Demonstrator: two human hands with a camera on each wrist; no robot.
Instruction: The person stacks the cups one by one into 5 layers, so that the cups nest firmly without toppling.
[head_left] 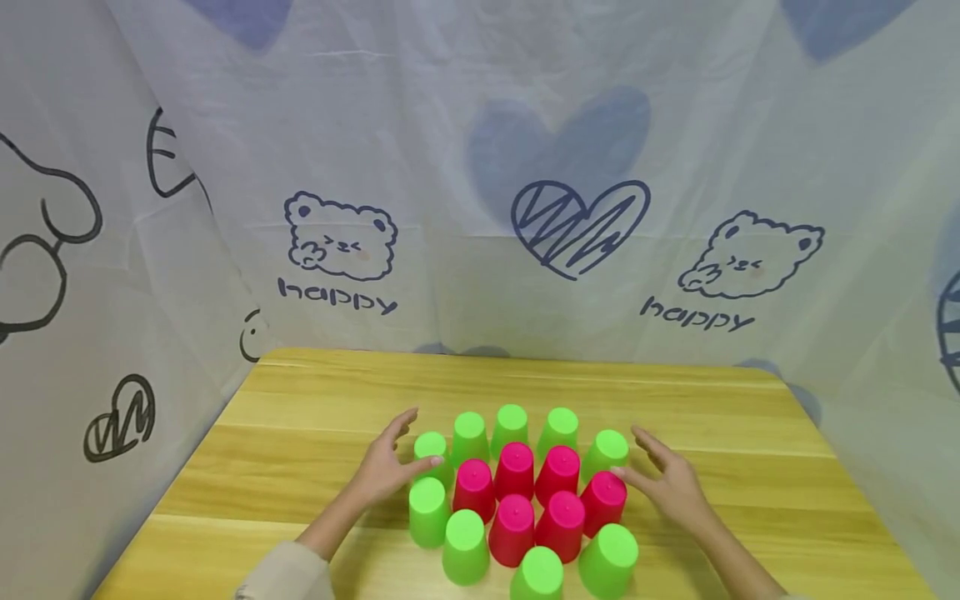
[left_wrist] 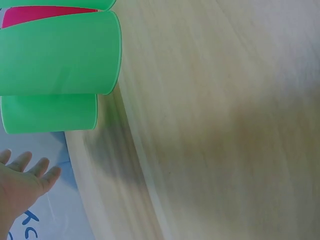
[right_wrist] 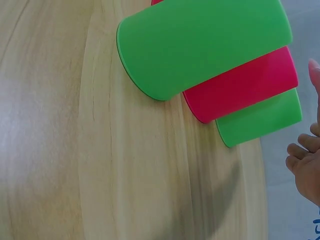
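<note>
Upside-down plastic cups stand grouped on the wooden table. Several green cups form a ring, and several pinkish-red cups stand inside it. My left hand is at the group's left edge, fingers spread, thumb reaching over beside a green cup. On the other side my right hand has its thumb close to a red cup and its fingers beyond the far-right green cup. Both palms face inward. The left wrist view shows spread fingers beside green cups.
The wooden table has rounded far corners. Behind it hangs a pale cloth printed with hearts, bears and the word "happy"; more cloth hangs at the left. Cup shadows fall on the table in the right wrist view.
</note>
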